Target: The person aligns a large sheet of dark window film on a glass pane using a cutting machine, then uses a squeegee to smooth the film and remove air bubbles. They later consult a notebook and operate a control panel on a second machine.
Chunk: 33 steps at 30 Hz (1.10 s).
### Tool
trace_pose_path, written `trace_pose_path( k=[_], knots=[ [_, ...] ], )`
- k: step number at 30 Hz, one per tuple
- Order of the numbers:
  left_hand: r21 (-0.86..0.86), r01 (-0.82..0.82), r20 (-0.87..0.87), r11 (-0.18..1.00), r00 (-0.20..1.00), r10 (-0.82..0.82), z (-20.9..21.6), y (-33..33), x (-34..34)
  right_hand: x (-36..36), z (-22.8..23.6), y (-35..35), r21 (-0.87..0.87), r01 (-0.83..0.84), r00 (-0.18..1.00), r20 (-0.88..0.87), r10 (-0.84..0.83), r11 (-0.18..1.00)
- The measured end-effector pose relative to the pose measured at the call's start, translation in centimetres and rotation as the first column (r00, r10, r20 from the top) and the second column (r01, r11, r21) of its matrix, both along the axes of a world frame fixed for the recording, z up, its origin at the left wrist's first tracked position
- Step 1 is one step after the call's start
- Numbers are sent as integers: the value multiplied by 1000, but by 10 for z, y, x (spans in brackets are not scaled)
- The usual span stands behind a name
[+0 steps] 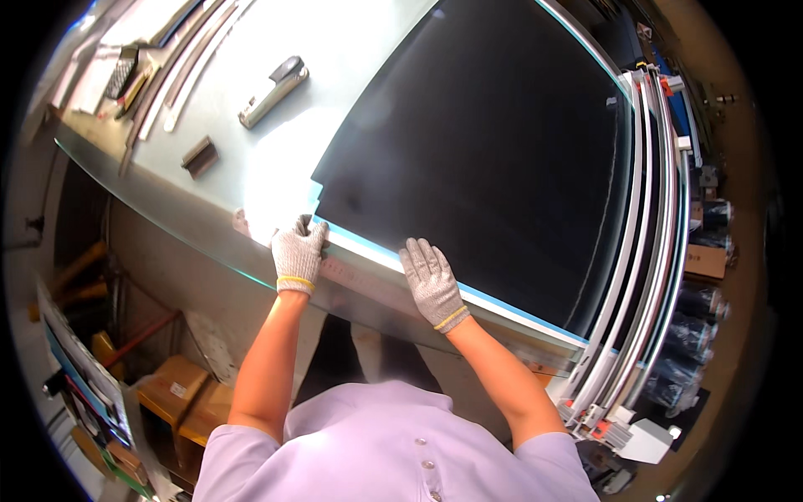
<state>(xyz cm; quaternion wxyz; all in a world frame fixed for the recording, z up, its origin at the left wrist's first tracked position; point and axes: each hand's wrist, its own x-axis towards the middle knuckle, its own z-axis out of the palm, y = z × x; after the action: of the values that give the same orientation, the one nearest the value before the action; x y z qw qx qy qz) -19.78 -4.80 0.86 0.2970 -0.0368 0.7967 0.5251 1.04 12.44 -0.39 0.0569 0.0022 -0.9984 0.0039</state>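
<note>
Just beyond both hands [298,251], black sheet [485,151].

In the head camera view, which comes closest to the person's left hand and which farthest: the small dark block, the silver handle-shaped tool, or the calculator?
From the left hand, which rests at the near corner of the dark sheet:
1. Small dark block, up and to the left on the glass table.
2. Silver handle-shaped tool, farther up the table.
3. Calculator, farthest, at the far left corner.

The dark sheet [493,151] runs off the top edge; far tools [125,75] blur.
</note>
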Motion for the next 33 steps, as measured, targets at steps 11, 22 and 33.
trace_pose_path(
  k=[11,22,33],
  knots=[
    [-165,369,-664,914,643,-380,-108,29,-296,2,1,0,-35,-34,991,-127,29,999],
    [-611,395,-653,686,237,-719,31,-35,74,5,-4,0,-40,55,998,42,-54,998],
    [-802,344,-509,488,35,-860,28,30,61,5,-21,-1,-101,67,994,90,-58,993]
  ],
)
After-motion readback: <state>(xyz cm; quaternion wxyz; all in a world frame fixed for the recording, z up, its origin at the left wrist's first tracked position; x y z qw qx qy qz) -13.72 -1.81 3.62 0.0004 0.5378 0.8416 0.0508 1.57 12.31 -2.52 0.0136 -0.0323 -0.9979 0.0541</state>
